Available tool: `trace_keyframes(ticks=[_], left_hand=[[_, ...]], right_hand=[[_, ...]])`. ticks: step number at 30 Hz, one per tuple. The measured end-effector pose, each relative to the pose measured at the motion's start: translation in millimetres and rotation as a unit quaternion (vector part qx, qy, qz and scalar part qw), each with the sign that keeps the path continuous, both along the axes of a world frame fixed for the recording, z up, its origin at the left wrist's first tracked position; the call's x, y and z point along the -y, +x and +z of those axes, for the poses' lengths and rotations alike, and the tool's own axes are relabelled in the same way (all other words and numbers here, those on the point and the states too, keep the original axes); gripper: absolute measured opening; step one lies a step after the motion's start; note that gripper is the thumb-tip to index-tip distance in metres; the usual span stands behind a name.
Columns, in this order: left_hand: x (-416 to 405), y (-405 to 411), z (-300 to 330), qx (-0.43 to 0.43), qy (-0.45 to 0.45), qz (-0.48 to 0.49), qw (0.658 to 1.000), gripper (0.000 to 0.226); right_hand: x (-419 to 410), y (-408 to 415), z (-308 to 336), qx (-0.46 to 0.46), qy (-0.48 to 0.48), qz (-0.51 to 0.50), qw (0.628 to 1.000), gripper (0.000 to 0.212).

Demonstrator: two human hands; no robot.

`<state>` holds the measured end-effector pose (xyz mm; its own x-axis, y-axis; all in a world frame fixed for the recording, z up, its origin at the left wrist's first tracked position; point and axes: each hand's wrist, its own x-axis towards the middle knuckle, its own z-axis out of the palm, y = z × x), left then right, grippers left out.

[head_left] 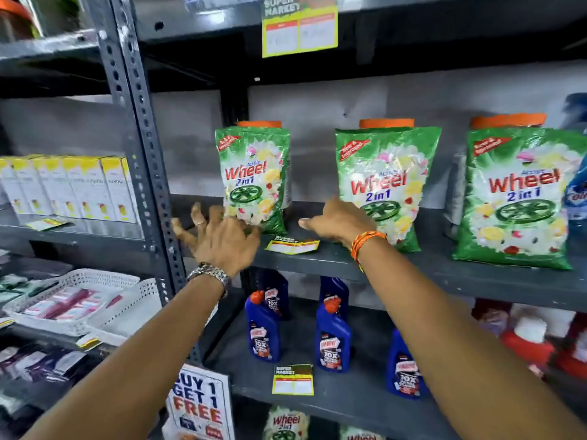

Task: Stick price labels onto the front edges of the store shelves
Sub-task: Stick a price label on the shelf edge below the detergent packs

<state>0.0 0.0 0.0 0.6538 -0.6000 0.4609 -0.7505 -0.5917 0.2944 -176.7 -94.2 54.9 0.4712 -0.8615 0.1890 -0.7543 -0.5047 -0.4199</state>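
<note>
A yellow price label lies flat on the grey middle shelf, between my two hands. My left hand hovers with its fingers spread, just left of the label and in front of the left green Wheel detergent bag. My right hand reaches in palm down at the foot of the middle Wheel bag; its fingers are partly hidden. Neither hand touches the label. Another label hangs from the top shelf edge, and one sits on the lower shelf.
A third Wheel bag stands at the right. Blue cleaner bottles stand on the lower shelf. A perforated grey upright divides off the left bay, with yellow-white boxes and white baskets. A promotion sign stands below.
</note>
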Motion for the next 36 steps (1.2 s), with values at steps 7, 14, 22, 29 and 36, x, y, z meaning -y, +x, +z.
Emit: trace_keyframes(ticks=[7,14,22,29,36], left_hand=[[28,3,-6,-0.07,0.017,-0.049,0.996,0.058],[49,-2,2,-0.164,-0.024,-0.049,0.985,0.042],[49,3,14,-0.283,-0.123,-0.069,0.949,0.039],[28,21,25,-0.422,-0.215,-0.272,0.838,0.009],[-11,18,42,-0.434,-0.164,-0.369,0.805,0.021]], right_hand=[[6,28,-26,-0.005,-0.037,-0.069,0.997,0.046],[10,42,-35,0.022,-0.032,-0.127,0.991,0.04],[21,36,-32,0.213,0.06,-0.116,0.968,0.023],[7,5,-17,0.339,0.234,-0.007,0.911,0.03],[-26,-19,-5,0.318,0.197,0.068,0.925,0.016]])
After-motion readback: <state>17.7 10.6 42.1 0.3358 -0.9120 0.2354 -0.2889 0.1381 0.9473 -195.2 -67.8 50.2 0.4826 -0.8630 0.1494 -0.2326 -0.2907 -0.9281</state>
